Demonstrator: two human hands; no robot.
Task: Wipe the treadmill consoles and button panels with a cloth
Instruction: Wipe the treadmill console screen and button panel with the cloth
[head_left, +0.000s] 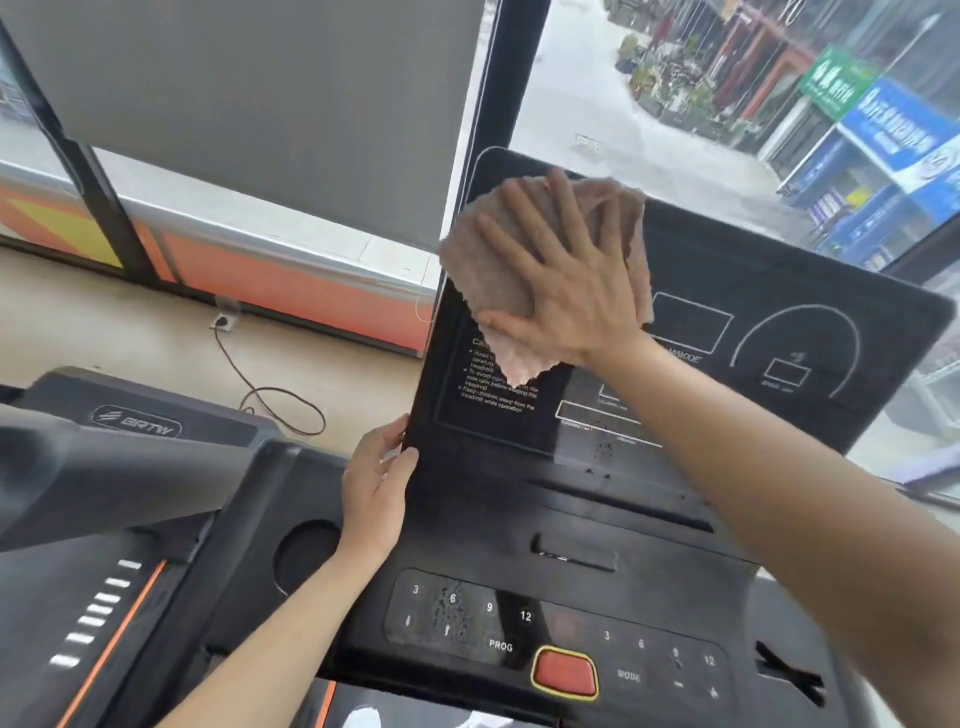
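Right hand (566, 270) is flat and open, fingers spread, pressing a cloth (470, 270) onto the upper left of the console (753, 270). The cloth is fluffy, nappy stuff, pinkish-brown, bunched into a ragged shape with one loose corner drooping over the white caution text. The console is a smooth black slab with rounded corners and thin white outlines of boxes and an arc. It's wider than tall, with the long axis running side to side, and it leans back with its face toward the person. Left hand (374, 483) grips its lower left edge, fingers curled behind, thumb on the front. Below lies the button panel (519, 618), matte black with white numerals, speckled marks around the 6, and a rounded red stop button (565, 672) ringed in yellow. A round cup holder (306, 556) sits beside the left wrist.
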